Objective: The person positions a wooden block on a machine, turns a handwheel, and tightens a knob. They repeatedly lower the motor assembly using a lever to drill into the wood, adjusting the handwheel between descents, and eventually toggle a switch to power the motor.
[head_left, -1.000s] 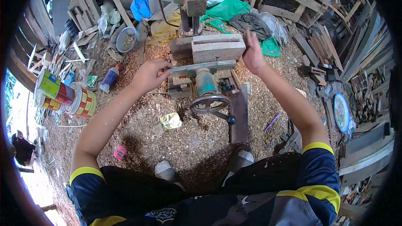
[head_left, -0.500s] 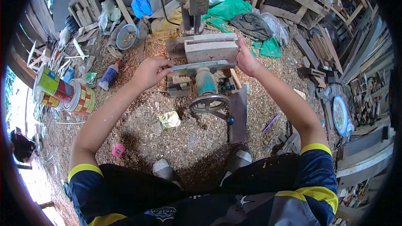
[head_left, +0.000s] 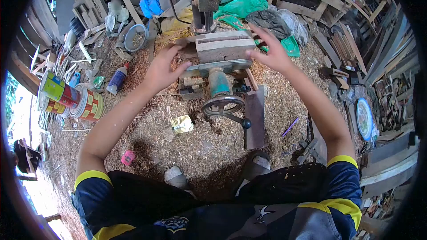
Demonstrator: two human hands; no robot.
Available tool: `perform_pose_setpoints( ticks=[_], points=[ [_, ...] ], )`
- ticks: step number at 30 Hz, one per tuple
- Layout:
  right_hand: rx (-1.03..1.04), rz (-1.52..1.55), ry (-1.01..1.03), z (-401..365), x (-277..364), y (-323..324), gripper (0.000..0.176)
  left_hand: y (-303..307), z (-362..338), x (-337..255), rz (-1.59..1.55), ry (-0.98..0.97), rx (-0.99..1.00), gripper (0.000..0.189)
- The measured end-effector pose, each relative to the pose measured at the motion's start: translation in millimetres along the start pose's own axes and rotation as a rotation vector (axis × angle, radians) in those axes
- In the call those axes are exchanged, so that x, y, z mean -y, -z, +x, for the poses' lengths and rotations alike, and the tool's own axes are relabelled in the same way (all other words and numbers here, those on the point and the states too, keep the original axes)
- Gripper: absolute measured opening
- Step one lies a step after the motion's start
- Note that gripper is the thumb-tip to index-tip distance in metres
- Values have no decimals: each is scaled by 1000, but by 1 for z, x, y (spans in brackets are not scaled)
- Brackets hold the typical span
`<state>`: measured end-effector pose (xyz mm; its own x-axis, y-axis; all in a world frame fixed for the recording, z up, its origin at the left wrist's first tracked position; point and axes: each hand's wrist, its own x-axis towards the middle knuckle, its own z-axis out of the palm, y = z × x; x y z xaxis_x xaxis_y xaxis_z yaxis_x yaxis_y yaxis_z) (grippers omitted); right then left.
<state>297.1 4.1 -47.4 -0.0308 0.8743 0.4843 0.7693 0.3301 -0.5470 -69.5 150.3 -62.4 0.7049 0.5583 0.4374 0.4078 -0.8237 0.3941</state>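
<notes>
A slotted wooden block (head_left: 226, 50) sits on the machine's metal table (head_left: 218, 66), below a vertical drill-like head (head_left: 207, 0). My left hand (head_left: 165, 69) is at the left end of the table, thumb and fingers apart, the thumb near the table's edge. At the block's right end is my right hand (head_left: 272, 53), its fingers spread and its thumb close to the block; whether it touches cannot be made out. A green column and a round handwheel (head_left: 223, 106) stand in front of the table.
Wood shavings cover the ground. Paint buckets (head_left: 89, 102) and a glue bottle (head_left: 117, 80) stand at left, with a pink tape measure (head_left: 128, 157) nearer me. A dark board (head_left: 255, 120) lies right of the handwheel. Stacked wood lines the right. Part of another person (head_left: 27, 156) shows far left.
My left hand has opened from its pinch at the table's edge. The fingers of my right hand have spread and moved off the block's end. The view has shifted slightly.
</notes>
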Motion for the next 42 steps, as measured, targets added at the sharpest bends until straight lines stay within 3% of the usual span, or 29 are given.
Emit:
perform_pose_setpoints(
  ticks=[4, 10, 12, 13, 15, 16, 17, 19, 23, 25, 27, 29, 30, 32, 33, 35, 36, 37, 39, 42],
  points=[
    [47, -162, 107, 1, -3, -7, 74, -9, 23, -17, 31, -85, -119, 63],
    [13, -525, 252, 7, 21, 5, 74, -15, 39, -11, 20, -141, -81, 63],
    [-187, -486, 293, 9, 39, -4, 79, -13, 43, -10, 26, -168, -90, 64],
    [-189, -486, 294, 7, 37, -10, 79, -12, 43, -10, 27, -191, -100, 64],
    [134, -474, 263, 2, 34, -22, 86, -10, 43, -11, 33, -172, -84, 65],
    [197, -492, 227, 4, 34, -19, 91, -9, 44, -12, 40, -158, -68, 66],
    [195, -494, 229, 6, 34, -15, 91, -9, 45, -12, 41, -160, -71, 66],
    [-3, -544, 276, 15, 48, -6, 91, -8, 46, -10, 43, -155, -35, 67],
    [107, -569, 336, 10, 38, -11, 89, -6, 47, -12, 23, -147, -23, 67],
    [245, -439, 302, 13, 34, -9, 85, -4, 47, -14, 41, -114, 20, 65],
    [254, -382, 242, 16, 34, -10, 83, -1, 48, -15, 46, -117, 31, 65],
    [-43, -461, 275, 14, 42, -13, 79, -1, 46, -17, 46, -118, 47, 66],
    [-41, -461, 278, 14, 39, -14, 79, -1, 46, -19, 32, -106, 58, 66],
    [163, -475, 275, 11, 27, -18, 73, 2, 47, -21, 19, -92, 66, 66],
    [163, -474, 275, 9, 26, -20, 73, 4, 47, -23, 62, -85, 83, 65],
    [-5, -179, 134, 2, 22, -23, 69, 5, 45, -25, 101, -79, 105, 65],
    [-220, -169, 156, -8, 26, -30, 54, 2, 40, -23, 139, -125, 40, 58],
    [-216, -171, 153, -26, 24, -37, 54, 1, 37, -25, 177, -170, -29, 52],
    [-349, -8, -170, -73, 21, -53, 33, 8, 23, -34, 95, -184, -13, 45],
    [-249, 115, 45, -134, 39, -67, 23, 27, -7, -55, 48, -243, 40, 31]
  ],
)
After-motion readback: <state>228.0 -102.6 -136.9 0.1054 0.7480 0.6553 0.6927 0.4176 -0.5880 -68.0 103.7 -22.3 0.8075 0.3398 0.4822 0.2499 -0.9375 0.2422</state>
